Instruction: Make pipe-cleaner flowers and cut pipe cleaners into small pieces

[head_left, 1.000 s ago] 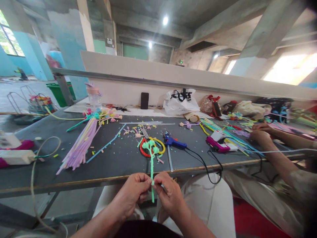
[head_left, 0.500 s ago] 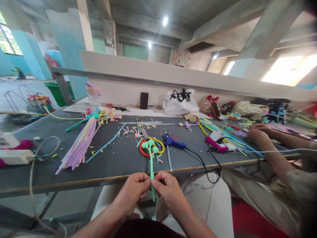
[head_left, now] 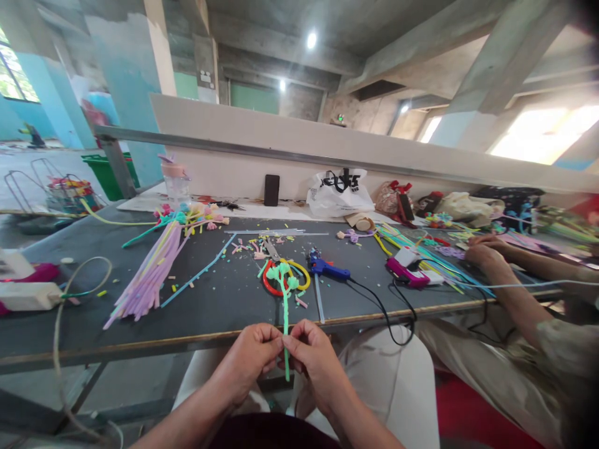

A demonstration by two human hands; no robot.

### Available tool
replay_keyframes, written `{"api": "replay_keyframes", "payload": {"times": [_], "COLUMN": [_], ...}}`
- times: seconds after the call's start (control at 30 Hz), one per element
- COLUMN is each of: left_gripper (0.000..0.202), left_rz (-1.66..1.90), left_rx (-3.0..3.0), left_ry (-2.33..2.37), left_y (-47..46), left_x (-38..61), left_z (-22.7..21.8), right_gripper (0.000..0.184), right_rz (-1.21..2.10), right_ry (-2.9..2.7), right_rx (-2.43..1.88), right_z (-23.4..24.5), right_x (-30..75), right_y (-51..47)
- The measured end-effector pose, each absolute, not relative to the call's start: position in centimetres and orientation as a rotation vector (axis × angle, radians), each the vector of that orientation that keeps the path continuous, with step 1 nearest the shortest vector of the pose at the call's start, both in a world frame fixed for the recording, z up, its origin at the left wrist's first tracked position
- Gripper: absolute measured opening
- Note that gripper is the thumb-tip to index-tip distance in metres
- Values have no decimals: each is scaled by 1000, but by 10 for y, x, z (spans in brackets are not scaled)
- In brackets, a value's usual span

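A mint-green pipe-cleaner flower (head_left: 286,305) stands upright between my hands in front of the table edge. Its knotted blooms are at the top, and the stem runs down past my fingers. My left hand (head_left: 253,358) pinches the stem from one side. From the other side, my right hand (head_left: 316,358) pinches it at the same height, fingertips meeting. Behind the blooms lie scissors (head_left: 304,275) with red and yellow handles, partly hidden. A blue glue gun (head_left: 329,267) rests to the right, beside a clear glue stick (head_left: 319,299).
Lilac pipe cleaners (head_left: 150,274) lie in a bundle at left, near a white power strip (head_left: 32,295). Small clippings (head_left: 255,244) litter the tabletop. A phone (head_left: 272,190) and plastic bag (head_left: 339,192) stand at the back. A co-worker's hands (head_left: 486,249) work at right.
The lower end of the green stem has swung slightly left and now hangs straighter. Both my hands keep their pinch in nearly the same place.
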State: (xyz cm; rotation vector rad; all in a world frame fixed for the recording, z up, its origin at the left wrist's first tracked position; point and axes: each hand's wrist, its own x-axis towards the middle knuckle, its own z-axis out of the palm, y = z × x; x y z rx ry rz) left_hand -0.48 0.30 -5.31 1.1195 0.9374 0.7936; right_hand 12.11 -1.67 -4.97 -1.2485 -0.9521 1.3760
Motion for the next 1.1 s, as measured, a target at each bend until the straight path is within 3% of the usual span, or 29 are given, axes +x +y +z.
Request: {"api": "replay_keyframes", "payload": {"times": [0.77,1.1], "left_gripper": [31,25], "left_rz": [729,737], "left_rx": [922,889], "left_ry": [771,760], "left_y": [3,3], "left_x": [-9,-9], "left_z": [-49,-37], "right_gripper": [33,25], "right_rz": [1683,1189], "right_ry": [-666,-1500], "right_rx": [-1041,-1227], "right_z": [-39,-47], "right_x": [118,136], "right_y": [-21,-26]}}
